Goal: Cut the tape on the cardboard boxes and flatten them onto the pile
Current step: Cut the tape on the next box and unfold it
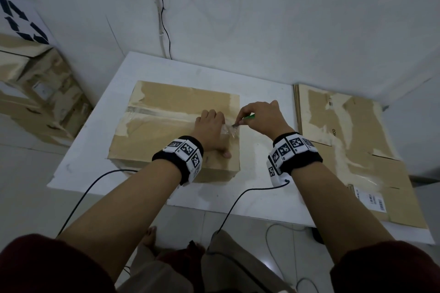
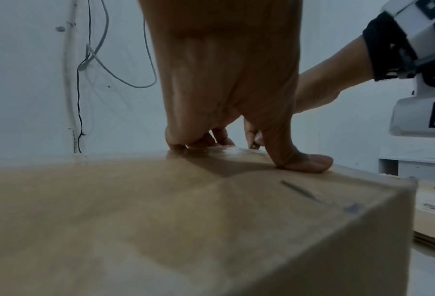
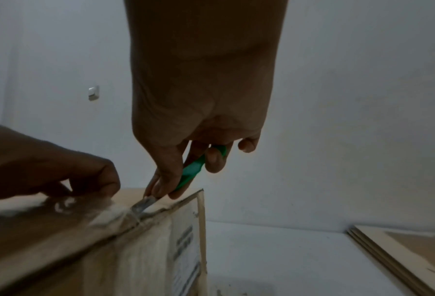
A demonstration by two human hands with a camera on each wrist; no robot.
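Note:
A taped cardboard box [image 1: 171,112] lies on the white table [image 1: 262,188]. A strip of clear tape [image 1: 152,113] runs along its top seam and is bunched up [image 1: 229,129] near the right edge. My left hand [image 1: 210,126] sits on the box top with its fingers curled onto that bunched tape and its thumb [image 2: 309,162] flat on the cardboard. My right hand [image 1: 262,116] grips a green-handled cutter [image 3: 193,168]. The cutter's blade [image 3: 140,206] is in the tape at the box's right top edge, just right of the left fingers.
A pile of flattened cardboard [image 1: 352,150] lies on the table to the right of the box. On the floor to the left stand more cardboard boxes [image 1: 35,93] under a recycling sign [image 1: 21,21]. Cables hang on the wall behind.

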